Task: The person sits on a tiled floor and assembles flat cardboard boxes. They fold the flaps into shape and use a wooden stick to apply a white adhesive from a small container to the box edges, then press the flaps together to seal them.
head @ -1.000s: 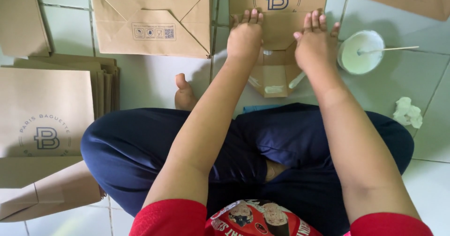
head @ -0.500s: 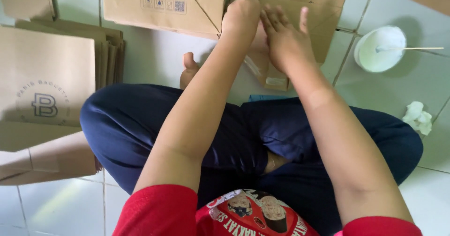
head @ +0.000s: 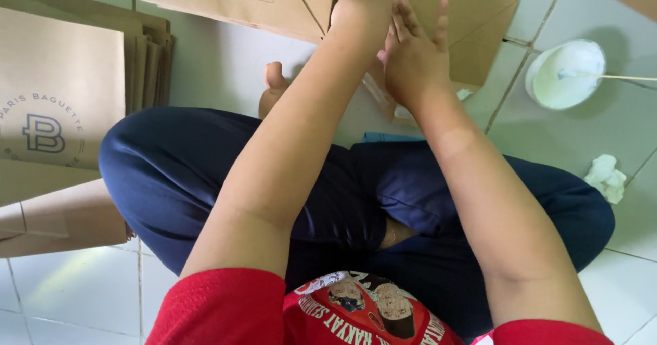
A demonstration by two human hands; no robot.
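The person is sitting cross-legged on the white tiled floor [head: 226, 64], both arms reaching forward to a brown paper bag [head: 472, 23] lying flat just beyond the knees, at the far edge of the view. The left hand [head: 363, 9] is curled into a loose fist and pressing down on the bag's left part; what its fingers are closing on, if anything, I cannot tell. The right hand [head: 414, 57] is lying open, fingers spread, palm flat against the bag just beside the left — the two hands are almost touching. The bag lies straight ahead of both hands, its long axis seemingly running left to right. A white bowl [head: 564, 74] with a thin stick is standing to the right — well apart — and a stack of flat bags [head: 61, 92] is lying along the floor's left edge.
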